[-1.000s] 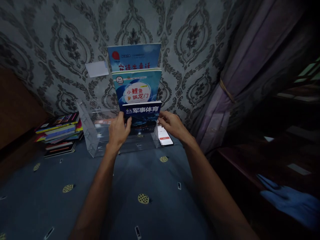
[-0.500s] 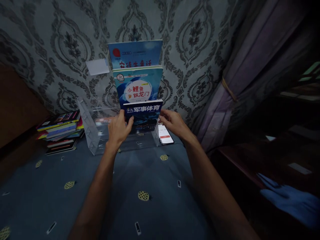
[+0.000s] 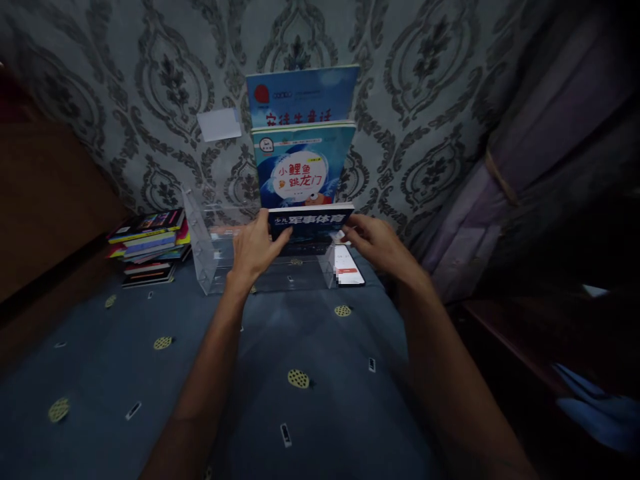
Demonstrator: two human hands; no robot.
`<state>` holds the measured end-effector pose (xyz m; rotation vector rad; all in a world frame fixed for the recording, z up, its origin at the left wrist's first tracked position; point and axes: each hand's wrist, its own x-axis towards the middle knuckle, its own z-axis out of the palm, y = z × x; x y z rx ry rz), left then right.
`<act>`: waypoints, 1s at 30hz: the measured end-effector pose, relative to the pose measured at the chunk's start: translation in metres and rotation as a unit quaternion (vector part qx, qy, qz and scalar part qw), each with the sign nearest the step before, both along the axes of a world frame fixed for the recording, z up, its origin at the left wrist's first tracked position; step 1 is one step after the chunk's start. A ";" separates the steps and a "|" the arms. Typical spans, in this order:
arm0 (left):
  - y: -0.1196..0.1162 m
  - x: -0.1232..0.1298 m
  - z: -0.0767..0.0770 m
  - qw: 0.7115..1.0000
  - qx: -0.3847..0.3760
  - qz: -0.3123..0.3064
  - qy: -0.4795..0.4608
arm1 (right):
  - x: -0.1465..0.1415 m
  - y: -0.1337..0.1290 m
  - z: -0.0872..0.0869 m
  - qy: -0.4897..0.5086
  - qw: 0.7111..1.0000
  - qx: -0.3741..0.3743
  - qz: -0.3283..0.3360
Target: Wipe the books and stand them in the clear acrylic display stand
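A dark blue book [image 3: 310,230] with white lettering is held between my two hands at the front of a clear stand [image 3: 201,257]. My left hand [image 3: 255,248] grips its left edge, thumb across the cover. At its right edge, my right hand [image 3: 373,243] pinches the book with fingers and thumb. Behind it, a teal book [image 3: 300,160] with red lettering stands upright in the stand. A taller blue book [image 3: 305,93] rises at the back, its lower part hidden.
A stack of books [image 3: 150,247] lies left of the stand. Beside the stand's right end is a lit phone [image 3: 349,268]. A blue patterned cloth [image 3: 240,400] covers the table. A tied curtain [image 3: 475,220] hangs at right, with a blue glove-like item [image 3: 600,413] below.
The view has shifted, so the scene sits further right. The dark blue book is lower against the teal one and tilted back more; both hands still hold it.
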<state>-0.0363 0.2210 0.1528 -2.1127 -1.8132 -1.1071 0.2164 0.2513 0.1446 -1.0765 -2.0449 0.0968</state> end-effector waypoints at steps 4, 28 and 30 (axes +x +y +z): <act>-0.004 -0.006 0.005 0.999 0.004 -0.030 -0.012 | 0.002 -0.008 0.008 -0.030 0.999 0.020 -0.007; 0.082 -0.257 -0.042 0.937 -0.162 0.271 0.149 | -0.013 -0.092 0.055 0.216 0.965 0.105 -0.102; 0.084 -0.262 -0.040 0.936 -0.170 0.269 0.154 | -0.013 -0.093 0.055 0.207 0.967 0.105 -0.102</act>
